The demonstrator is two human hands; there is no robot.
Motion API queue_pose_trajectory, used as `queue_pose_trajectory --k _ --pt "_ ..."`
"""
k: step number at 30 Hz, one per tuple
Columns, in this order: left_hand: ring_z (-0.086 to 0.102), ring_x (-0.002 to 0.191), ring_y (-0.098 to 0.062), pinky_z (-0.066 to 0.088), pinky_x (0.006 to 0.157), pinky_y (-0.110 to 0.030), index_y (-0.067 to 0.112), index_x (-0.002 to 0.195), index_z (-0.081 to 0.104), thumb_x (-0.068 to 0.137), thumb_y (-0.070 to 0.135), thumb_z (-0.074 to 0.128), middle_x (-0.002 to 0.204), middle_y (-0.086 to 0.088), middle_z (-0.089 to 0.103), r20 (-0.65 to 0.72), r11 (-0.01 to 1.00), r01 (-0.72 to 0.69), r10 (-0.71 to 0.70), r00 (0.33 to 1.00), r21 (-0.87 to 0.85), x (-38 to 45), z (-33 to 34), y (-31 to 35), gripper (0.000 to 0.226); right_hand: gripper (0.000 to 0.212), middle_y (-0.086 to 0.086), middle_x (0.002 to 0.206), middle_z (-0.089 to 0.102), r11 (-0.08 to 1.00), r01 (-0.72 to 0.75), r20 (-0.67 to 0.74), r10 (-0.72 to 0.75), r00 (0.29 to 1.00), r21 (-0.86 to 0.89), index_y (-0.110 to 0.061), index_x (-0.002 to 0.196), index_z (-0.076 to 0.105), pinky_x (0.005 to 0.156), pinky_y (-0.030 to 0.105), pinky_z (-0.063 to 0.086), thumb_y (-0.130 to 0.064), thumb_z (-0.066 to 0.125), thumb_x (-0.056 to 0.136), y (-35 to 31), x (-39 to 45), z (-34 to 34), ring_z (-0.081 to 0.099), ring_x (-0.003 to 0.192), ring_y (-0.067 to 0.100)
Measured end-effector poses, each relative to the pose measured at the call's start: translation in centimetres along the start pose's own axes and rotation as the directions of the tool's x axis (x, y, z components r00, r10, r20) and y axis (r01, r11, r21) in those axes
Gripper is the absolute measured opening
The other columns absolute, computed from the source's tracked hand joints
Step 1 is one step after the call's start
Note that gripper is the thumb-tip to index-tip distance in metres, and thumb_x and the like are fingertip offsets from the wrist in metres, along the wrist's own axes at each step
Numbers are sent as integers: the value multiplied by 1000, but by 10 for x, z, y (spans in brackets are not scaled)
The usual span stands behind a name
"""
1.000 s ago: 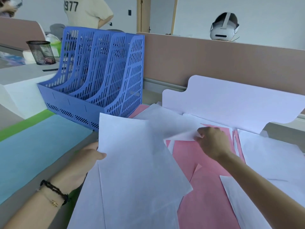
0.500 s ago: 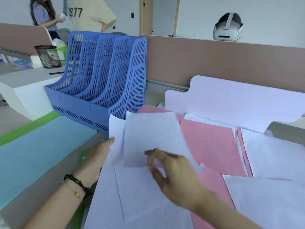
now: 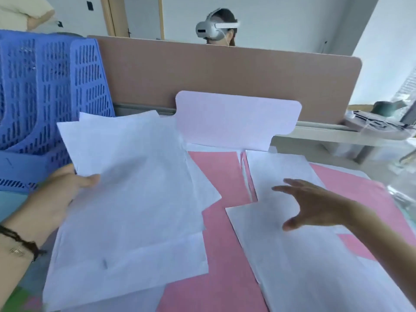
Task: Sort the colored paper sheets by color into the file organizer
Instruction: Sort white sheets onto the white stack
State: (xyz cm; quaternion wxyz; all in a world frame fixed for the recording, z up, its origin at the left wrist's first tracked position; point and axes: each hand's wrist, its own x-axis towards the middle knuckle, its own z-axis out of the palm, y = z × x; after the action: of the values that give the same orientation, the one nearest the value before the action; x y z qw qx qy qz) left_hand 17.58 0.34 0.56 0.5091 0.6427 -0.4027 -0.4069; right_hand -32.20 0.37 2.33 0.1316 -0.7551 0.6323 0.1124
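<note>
My left hand (image 3: 60, 194) grips the left edge of a stack of white sheets (image 3: 135, 188), thumb on top, just in front of the blue file organizer (image 3: 49, 91) at the far left. My right hand (image 3: 313, 206) hovers open, fingers spread, over more white sheets (image 3: 299, 255) lying to the right. Pink sheets (image 3: 220, 176) lie underneath, showing between and around the white ones.
A brown partition (image 3: 225, 75) closes off the desk's far side, with a white rounded card (image 3: 236, 120) leaning on it. Behind it a person wears a headset (image 3: 213, 28). Clutter (image 3: 382, 120) sits on a desk at the far right.
My right hand let go of the sheet it laid on the left-hand stack and moved right, opening over the other white sheets. The view has swung right.
</note>
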Motion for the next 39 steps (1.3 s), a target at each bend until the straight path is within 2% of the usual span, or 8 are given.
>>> queue_pose_trajectory --k 3,6,14,18,25,34,37,39 --pt "67 113 -36 46 105 -58 14 124 69 94 2 61 123 -9 73 148 996 46 -34 988 -80 12 34 1 34 117 1 169 5 997 -21 -1 21 1000 80 -42 157 17 124 40 14 -84 67 60 26 2 20 1 155 18" --pt "74 99 -31 50 100 -48 14 118 71 93 -4 56 116 -6 77 313 990 126 -103 944 -55 5 81 1 34 144 3 169 -1 985 -113 -106 127 986 126 -38 159 11 124 48 11 -109 35 35 47 24 30 -2 156 23" --pt "65 92 0 48 74 -27 32 101 69 88 -7 68 88 29 75 409 997 17 -47 911 76 -11 190 2 41 89 6 153 41 933 -323 -247 354 902 160 -26 153 28 111 48 32 -78 48 84 77 78 28 34 141 29" --pt "67 102 -16 50 88 -33 22 104 73 95 -8 56 107 7 77 420 996 41 -68 905 74 -23 237 9 35 71 3 148 50 937 -294 -381 345 858 187 -23 152 31 111 46 33 -62 48 94 76 80 30 40 138 28" --pt "53 82 -20 40 76 -36 1 96 65 74 9 58 89 -1 62 362 992 -33 -15 932 125 -15 282 4 25 68 8 148 50 847 -186 -257 349 901 499 -28 158 24 107 40 37 -47 53 99 81 61 19 40 140 29" --pt "43 71 -19 34 69 -35 -2 92 57 61 16 52 78 -3 51 273 985 -13 -36 961 174 -24 292 0 37 65 2 145 52 834 -72 -339 299 892 547 -31 154 34 107 35 40 -35 61 95 74 60 20 45 137 24" --pt "47 74 -20 35 71 -35 1 93 63 64 14 56 80 -4 56 259 992 18 -50 965 126 -27 290 -1 33 70 -2 129 61 667 40 -381 373 846 744 -32 149 43 81 24 48 -18 72 86 82 60 14 62 113 19" --pt "48 76 -20 36 72 -35 0 94 63 76 5 60 82 -5 57 254 995 27 -52 966 101 -27 291 -1 19 66 2 111 66 319 90 -231 438 869 943 -21 145 45 65 22 49 -3 72 86 87 55 6 69 90 14"
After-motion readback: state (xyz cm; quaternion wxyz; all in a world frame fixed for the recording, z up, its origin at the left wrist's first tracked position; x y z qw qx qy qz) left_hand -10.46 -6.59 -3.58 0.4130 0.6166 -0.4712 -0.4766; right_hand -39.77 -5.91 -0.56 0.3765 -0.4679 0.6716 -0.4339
